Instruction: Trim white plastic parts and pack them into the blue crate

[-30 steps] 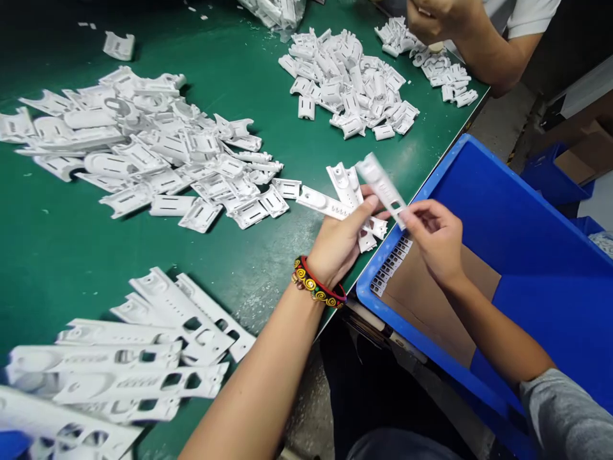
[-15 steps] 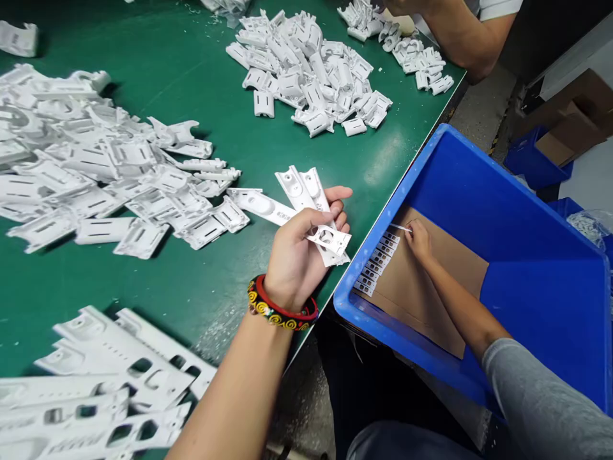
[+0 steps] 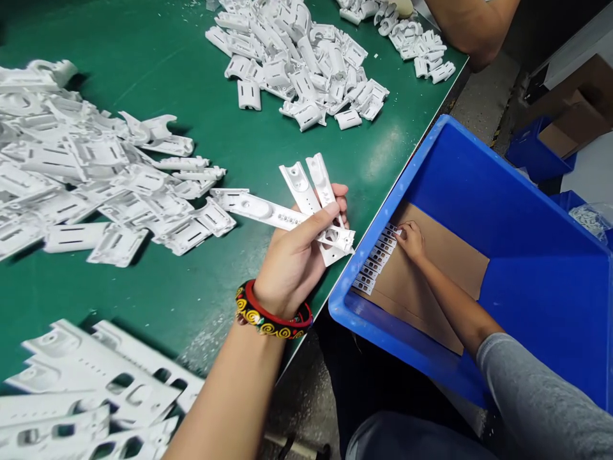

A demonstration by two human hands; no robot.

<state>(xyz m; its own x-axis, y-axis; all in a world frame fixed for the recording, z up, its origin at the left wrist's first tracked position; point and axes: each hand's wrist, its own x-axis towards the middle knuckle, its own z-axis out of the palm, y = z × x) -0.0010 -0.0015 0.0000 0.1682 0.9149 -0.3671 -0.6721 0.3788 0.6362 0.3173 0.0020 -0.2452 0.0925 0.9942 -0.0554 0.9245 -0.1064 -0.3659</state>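
Observation:
Several long white plastic strips (image 3: pixel 272 211) are fanned out in my left hand (image 3: pixel 301 252), thumb pressed on top, above the green table's edge. A patterned bangle (image 3: pixel 272 316) circles that wrist. Down inside the blue bin (image 3: pixel 536 211), my right hand (image 3: pixel 410 241) has its fingertips closed on the far end of a row of white parts (image 3: pixel 376 259). These lie side by side along the bin's left wall, on a cardboard sheet (image 3: pixel 431 281). Which part the right fingers grip is partly hidden.
Piles of white plastic pieces cover the left (image 3: pixel 96 172) and the back (image 3: pixel 297 64) of the green table (image 3: pixel 191 76). Longer white strips (image 3: pixel 96 383) lie at the front left. Another person's arm (image 3: pixel 472 29) rests at the far corner. Smaller blue bins (image 3: pixel 541 150) stand on the right.
My right hand has moved left to the end of the row, and the strip it held now lies against the row. The strips in my left hand have spread, and the view has shifted slightly.

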